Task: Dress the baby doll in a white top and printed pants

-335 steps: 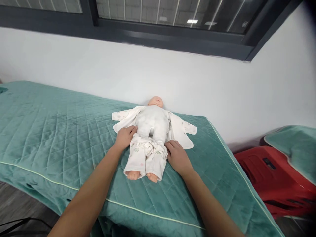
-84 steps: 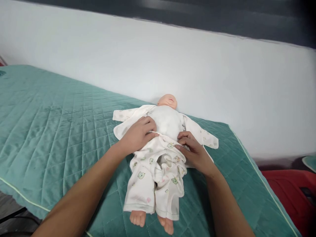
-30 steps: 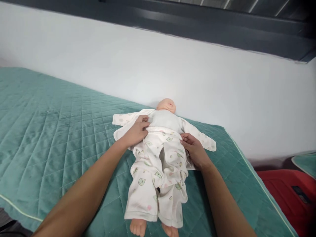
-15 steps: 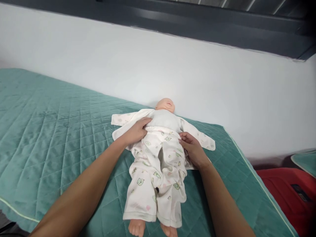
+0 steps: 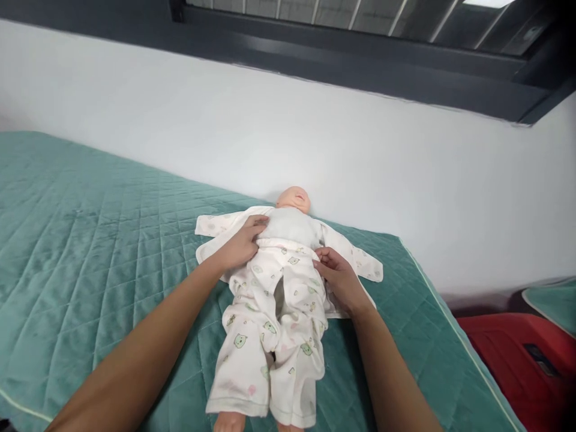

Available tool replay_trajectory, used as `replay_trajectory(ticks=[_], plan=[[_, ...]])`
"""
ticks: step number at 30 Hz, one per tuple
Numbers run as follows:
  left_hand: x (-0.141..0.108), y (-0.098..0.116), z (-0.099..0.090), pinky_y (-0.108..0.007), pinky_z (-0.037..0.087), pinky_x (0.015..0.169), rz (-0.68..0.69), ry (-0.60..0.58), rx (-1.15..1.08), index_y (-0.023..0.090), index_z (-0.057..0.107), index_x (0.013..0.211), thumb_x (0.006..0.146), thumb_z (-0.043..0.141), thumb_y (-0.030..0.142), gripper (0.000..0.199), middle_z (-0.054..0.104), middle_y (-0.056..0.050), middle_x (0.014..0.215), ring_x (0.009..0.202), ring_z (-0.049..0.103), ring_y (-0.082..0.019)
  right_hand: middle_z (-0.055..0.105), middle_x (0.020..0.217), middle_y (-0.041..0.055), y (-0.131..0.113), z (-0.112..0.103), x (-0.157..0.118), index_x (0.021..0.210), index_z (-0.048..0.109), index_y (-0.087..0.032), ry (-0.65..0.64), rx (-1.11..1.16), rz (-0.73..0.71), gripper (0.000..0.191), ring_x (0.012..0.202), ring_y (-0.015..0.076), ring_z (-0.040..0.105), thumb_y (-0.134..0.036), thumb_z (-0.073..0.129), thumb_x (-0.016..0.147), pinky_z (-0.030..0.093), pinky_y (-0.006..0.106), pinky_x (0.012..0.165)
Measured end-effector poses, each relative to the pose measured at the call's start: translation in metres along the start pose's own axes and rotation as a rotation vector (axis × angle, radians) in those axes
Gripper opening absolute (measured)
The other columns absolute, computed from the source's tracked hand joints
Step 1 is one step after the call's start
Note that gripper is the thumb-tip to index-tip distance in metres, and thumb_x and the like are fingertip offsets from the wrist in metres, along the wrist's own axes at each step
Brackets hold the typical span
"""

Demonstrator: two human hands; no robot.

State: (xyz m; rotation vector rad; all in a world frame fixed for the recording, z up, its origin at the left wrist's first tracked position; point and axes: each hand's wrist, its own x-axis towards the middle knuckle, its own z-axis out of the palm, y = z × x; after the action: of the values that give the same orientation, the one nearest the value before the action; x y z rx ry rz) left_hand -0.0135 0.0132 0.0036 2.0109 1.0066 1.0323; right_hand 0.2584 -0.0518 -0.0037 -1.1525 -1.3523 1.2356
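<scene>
A baby doll (image 5: 293, 199) lies on its back, its head by the wall and its feet toward me. It wears white pants (image 5: 292, 348) printed with green animal faces, pulled up to the waist. A matching top (image 5: 357, 259) lies spread apart on both sides, leaving the pale cloth torso bare. At the waistband's left side, my left hand (image 5: 243, 245) is closed on the pants, its fingertips hidden in part. My right hand (image 5: 341, 277) pinches the waistband at the opposite hip, with fingers curled.
A green quilted cover (image 5: 135, 258) spreads under the doll, with its light-edged border at right. Behind it rises a white wall (image 5: 315, 132) below a dark window frame (image 5: 288, 54). A red object, perhaps a chair (image 5: 508, 354), stands beyond the right edge.
The view has tilted up and shifted slightly right, so the doll sits lower and further left. Both hands stay at the waistband, with the left fingers a little straighter over the torso.
</scene>
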Motion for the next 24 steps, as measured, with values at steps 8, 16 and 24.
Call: replay_trajectory(ticks=[8, 16, 24], plan=[[-0.015, 0.005, -0.003, -0.043, 0.045, 0.107, -0.229, 0.136, -0.205, 0.019, 0.059, 0.123, 0.061, 0.055, 0.011, 0.062, 0.058, -0.010, 0.135, 0.125, 0.055, -0.026, 0.053, 0.080, -0.0036, -0.002, -0.003, 0.000, 0.092, 0.061, -0.022, -0.033, -0.042, -0.016, 0.020, 0.074, 0.0116, 0.046, -0.036, 0.073, 0.084, 0.033, 0.024, 0.068], [-0.018, 0.021, -0.009, -0.035, 0.051, 0.082, -0.380, 0.039, -0.099, 0.018, 0.063, 0.097, 0.066, 0.061, 0.020, 0.031, 0.069, -0.004, 0.096, 0.093, 0.065, -0.023, 0.053, 0.078, -0.0040, -0.005, 0.001, 0.000, 0.090, 0.060, -0.021, -0.020, -0.033, -0.008, 0.020, 0.072, 0.0113, 0.045, -0.036, 0.072, 0.083, 0.033, 0.024, 0.067], [-0.018, 0.018, -0.007, -0.031, 0.046, 0.082, -0.256, 0.003, -0.429, 0.019, 0.058, 0.092, 0.063, 0.058, 0.013, 0.029, 0.065, -0.001, 0.092, 0.090, 0.062, -0.018, 0.056, 0.079, -0.0033, 0.000, 0.006, 0.000, 0.090, 0.061, -0.022, 0.033, -0.043, -0.043, 0.019, 0.073, 0.0126, 0.048, -0.037, 0.071, 0.083, 0.036, 0.025, 0.066]])
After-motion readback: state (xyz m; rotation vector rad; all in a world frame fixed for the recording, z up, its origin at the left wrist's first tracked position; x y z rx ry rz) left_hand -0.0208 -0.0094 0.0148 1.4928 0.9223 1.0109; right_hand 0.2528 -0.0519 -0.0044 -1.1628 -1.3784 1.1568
